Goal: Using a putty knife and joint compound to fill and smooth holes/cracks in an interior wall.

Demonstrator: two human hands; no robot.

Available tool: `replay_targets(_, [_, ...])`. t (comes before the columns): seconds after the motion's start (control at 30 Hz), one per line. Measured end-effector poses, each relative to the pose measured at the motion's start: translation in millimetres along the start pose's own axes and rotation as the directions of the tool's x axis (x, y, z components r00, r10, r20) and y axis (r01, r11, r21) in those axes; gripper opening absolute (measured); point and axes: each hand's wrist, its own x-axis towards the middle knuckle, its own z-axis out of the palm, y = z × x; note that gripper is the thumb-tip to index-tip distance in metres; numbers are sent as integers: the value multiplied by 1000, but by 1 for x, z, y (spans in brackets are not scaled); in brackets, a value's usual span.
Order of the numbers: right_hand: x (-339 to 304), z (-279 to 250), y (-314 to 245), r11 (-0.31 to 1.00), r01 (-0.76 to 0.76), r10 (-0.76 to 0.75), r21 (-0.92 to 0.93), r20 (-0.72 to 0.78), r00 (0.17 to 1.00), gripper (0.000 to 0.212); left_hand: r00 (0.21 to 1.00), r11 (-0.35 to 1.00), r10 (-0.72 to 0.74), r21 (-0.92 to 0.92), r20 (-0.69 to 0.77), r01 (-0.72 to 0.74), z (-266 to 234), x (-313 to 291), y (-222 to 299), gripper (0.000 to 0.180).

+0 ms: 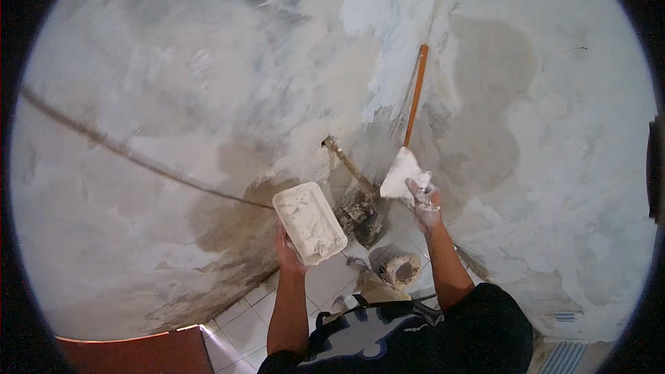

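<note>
L hand's (287, 252) grip holds tray (310, 259) w/ white paste, long axis approx 11-to-5 o'clock, at abt 9 o'clock from R hand (427, 209), whose grip holds white triangular piece (400, 174).

This looks like a room under repair, seen at its corner. The left wall (90, 187) and right wall (589, 166) are bare and unevenly coated, with whiter smears and darker patches (495, 90). Where they meet, a pipe (352, 166) comes out of a rough hole, and dark, broken material (360, 218) lies below it. White paste fills a tray (309, 225) on the near side; a crusted bucket (389, 273) stands over pale floor tiles (242, 325), as on an indoor floor.
</note>
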Motion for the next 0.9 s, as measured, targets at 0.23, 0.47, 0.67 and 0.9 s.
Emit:
replay_targets(0.23, [-265, 101, 6, 727, -566, 246, 389, 622, 744, 25, 996, 999, 48, 20, 74, -49, 3, -165, 75, 62])
replay_targets(0.47, [-492, 157, 44, 722, -593, 314, 358, 594, 741, 23, 987, 990, 107, 83, 120, -117, -43, -376, 146, 60])
replay_targets(0.67, [-660, 219, 46, 861, -450, 271, 240, 532, 802, 29, 940, 943, 256, 158, 227, -295, -109, -535, 194, 61])
replay_targets(0.9, [-804, 264, 48, 959, -262, 180, 112, 472, 863, 34, 939, 939, 267, 159, 219, -304, -140, -699, 243, 61])
